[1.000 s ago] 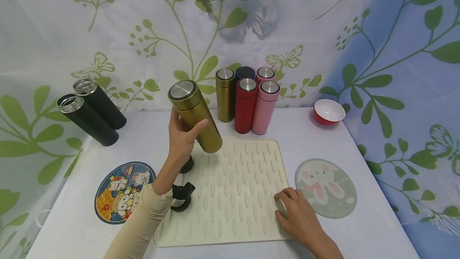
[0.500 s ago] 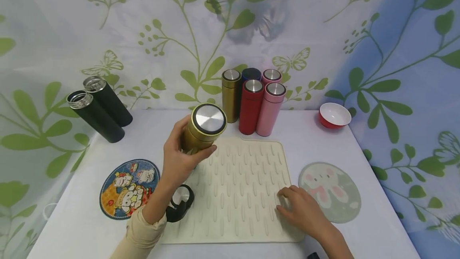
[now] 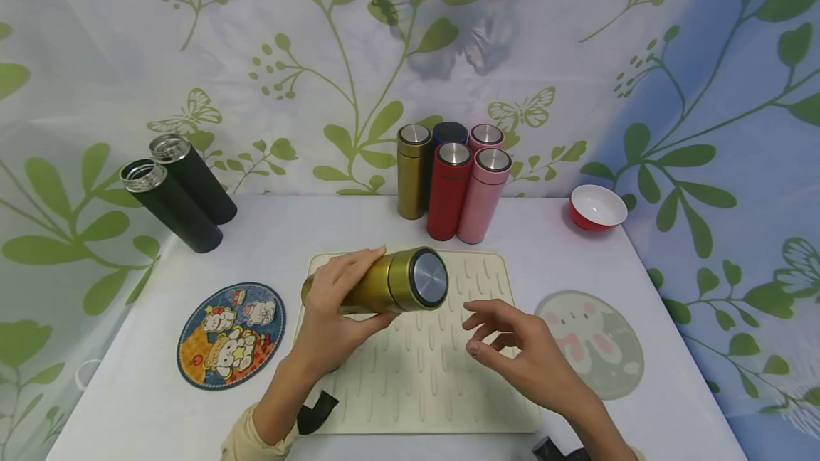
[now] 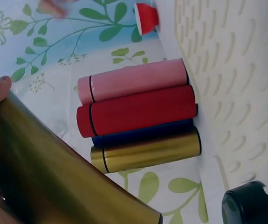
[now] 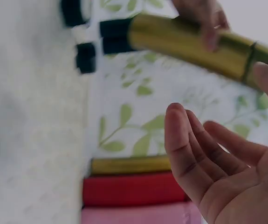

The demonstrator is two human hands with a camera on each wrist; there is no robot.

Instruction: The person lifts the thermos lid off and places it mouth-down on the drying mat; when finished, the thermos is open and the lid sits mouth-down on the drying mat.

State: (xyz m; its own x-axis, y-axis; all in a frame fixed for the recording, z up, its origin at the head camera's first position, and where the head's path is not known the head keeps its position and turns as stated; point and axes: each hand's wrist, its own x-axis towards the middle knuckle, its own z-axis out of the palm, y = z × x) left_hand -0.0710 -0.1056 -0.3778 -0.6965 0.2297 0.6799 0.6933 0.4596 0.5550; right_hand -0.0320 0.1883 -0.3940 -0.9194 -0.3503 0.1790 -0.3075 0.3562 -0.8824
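Note:
My left hand [image 3: 329, 326] grips a gold thermos flask [image 3: 374, 287], fingers over the top and thumb beneath. It is tipped nearly flat above the cream ridged mat [image 3: 442, 390], its silver-topped lid [image 3: 416, 278] toward the right. My right hand [image 3: 522, 347] is held above the mat's right part, fingers loosely bent, holding nothing and apart from the flask. In the right wrist view the flask [image 5: 185, 44] passes above the curved fingers [image 5: 178, 133]. Black lids show by the mat in the wrist views, one as a black lid [image 4: 245, 205]; the left hand mostly hides them from the head view.
At the back stand a gold flask [image 3: 412, 176], a red flask [image 3: 446, 194], a pink flask [image 3: 483, 198] and others. Two lidless black flasks [image 3: 186, 208] stand left. A red bowl [image 3: 598, 206], a cartoon mat [image 3: 230, 336] and a bunny mat [image 3: 592, 343] lie around.
My left hand has brought the gold flask down and tipped it from upright to nearly flat, lid end right. My right hand has come up and inward from the mat's right edge.

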